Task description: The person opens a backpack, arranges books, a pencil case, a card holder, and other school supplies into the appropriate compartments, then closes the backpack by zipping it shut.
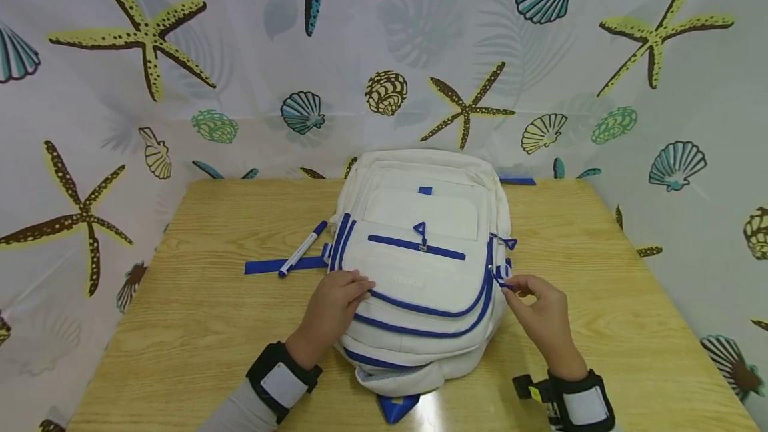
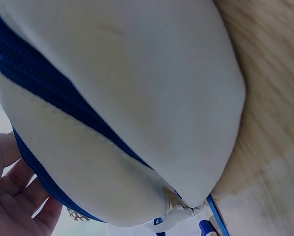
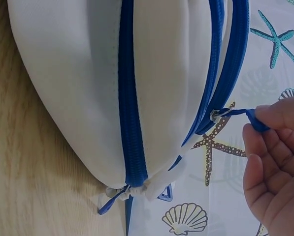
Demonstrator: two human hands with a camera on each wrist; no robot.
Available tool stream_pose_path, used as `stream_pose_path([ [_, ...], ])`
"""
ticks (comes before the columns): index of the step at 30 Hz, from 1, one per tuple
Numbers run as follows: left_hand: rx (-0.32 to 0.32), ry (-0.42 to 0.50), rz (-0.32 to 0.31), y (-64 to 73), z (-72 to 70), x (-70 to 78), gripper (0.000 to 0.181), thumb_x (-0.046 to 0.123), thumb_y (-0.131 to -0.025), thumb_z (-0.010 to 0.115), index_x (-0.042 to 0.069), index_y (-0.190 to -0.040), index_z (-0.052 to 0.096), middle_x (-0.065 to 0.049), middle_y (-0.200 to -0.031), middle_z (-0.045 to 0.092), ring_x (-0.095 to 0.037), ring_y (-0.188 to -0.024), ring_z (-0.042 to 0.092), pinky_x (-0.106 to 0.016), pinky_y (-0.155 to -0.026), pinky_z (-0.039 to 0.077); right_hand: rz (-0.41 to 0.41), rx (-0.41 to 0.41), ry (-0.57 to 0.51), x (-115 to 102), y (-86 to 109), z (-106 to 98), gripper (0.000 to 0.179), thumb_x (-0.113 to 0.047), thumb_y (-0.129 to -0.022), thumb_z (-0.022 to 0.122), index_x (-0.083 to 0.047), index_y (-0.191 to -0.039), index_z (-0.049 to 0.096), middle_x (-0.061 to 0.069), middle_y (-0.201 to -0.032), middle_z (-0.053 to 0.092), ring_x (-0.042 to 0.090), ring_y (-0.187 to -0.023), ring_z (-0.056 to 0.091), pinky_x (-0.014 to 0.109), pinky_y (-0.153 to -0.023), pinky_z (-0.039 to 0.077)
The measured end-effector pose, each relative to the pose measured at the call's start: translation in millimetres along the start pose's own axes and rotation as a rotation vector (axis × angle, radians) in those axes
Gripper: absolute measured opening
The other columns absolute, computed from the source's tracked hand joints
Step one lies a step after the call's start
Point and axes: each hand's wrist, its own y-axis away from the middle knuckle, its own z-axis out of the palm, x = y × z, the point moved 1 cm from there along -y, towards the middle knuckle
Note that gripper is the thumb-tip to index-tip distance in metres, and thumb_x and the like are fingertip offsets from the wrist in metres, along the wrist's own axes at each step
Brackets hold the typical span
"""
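Note:
A white backpack with blue zippers lies front side up on the wooden table. My left hand rests on the lower left of its front, fingertips on the fabric near the curved blue zipper. In the left wrist view, the fingers lie along the far side of a blue-zippered edge. At the bag's right side, my right hand pinches a blue zipper pull between thumb and fingers. The pull's cord stretches from a metal slider on the front pocket's zipper.
A blue-capped white marker lies across a blue strap left of the bag. Another zipper pull hangs at the right side. A blue triangular piece sticks out below the bag. Shell-patterned cloth stands behind the table.

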Motion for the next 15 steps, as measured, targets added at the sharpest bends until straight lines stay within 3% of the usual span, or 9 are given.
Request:
stream_pose_path([
  [15,-0.008,-0.001,-0.017,0.0,0.3,1.8,0.018,0.008,-0.074,0.071,0.014,-0.091,0.071,0.0,-0.091,0.066,-0.018,-0.093,0.059,-0.033,-0.084,0.047,-0.01,0.042,-0.047,-10,14.2,2,0.018,0.014,-0.062,0.071,0.001,-0.072,0.065,0.007,-0.068,0.064,-0.001,-0.063,0.051,0.008,-0.061,0.042],
])
